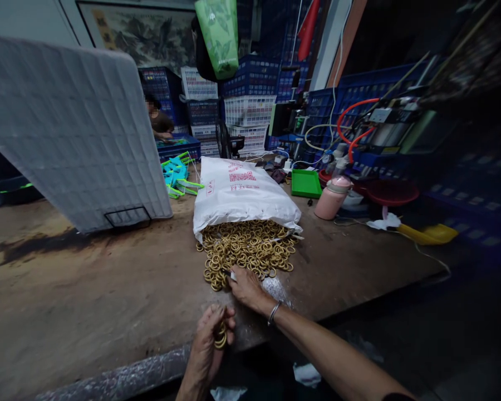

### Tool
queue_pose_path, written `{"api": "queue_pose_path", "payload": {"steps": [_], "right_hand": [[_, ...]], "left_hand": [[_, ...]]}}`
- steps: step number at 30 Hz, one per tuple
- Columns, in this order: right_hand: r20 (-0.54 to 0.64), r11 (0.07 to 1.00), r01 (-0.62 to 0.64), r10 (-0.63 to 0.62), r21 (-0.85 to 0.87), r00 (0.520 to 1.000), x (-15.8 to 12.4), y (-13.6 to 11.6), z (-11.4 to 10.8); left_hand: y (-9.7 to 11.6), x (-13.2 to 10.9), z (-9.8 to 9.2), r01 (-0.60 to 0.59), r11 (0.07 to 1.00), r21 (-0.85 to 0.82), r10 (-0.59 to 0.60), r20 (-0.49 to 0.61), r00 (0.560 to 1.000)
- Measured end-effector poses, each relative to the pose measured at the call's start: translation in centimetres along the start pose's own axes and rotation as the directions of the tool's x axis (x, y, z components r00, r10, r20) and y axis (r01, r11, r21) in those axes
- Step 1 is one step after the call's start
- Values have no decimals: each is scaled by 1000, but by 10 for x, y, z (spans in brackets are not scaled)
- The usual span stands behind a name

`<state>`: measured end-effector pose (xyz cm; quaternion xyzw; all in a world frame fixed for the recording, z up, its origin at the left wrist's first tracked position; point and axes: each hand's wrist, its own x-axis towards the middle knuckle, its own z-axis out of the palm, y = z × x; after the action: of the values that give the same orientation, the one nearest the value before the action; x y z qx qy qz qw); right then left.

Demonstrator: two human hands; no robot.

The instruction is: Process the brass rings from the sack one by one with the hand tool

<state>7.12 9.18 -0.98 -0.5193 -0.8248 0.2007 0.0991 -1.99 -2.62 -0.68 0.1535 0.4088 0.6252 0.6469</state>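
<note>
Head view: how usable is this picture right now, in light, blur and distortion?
Head view: dim, with the lower right corner nearly black; head view: no strong glare, the white sack still shows its red print; head view: blue crates at far right look smeared and stretched; head view: rings near the right hand are readable, though somewhat soft.

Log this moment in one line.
left hand: holding gold-coloured round rings | right hand: at near edge of ring pile | white red-printed sack: lying, pile at its mouth
</note>
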Motion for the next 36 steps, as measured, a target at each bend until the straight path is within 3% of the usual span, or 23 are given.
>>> {"api": "queue_pose_path", "payload": {"steps": [5,12,17,21,32,36], "right_hand": [[-4,1000,-9,9,24,1000,5,-4,-2],[-138,932,154,-114,328,984,-6,15,-3],[-179,880,249,-190,404,965,-26,15,-10],[-157,872,300,-258,387,953,-37,11,-14],[51,857,98,-144,506,988,-41,-3,-26],[77,844,22,-75,535,994,-39,-4,-24]], "left_hand": [[2,2,-2,34,998,-57,-34,-6,999],[2,11,-4,51,993,-108,-59,-73,996],[0,17,3,22,998,-53,-29,-128,991],[1,18,8,-17,999,36,20,-96,995],[-4,15,10,-36,969,245,71,-133,989],[1,11,13,9,985,172,6,-82,997]]}}
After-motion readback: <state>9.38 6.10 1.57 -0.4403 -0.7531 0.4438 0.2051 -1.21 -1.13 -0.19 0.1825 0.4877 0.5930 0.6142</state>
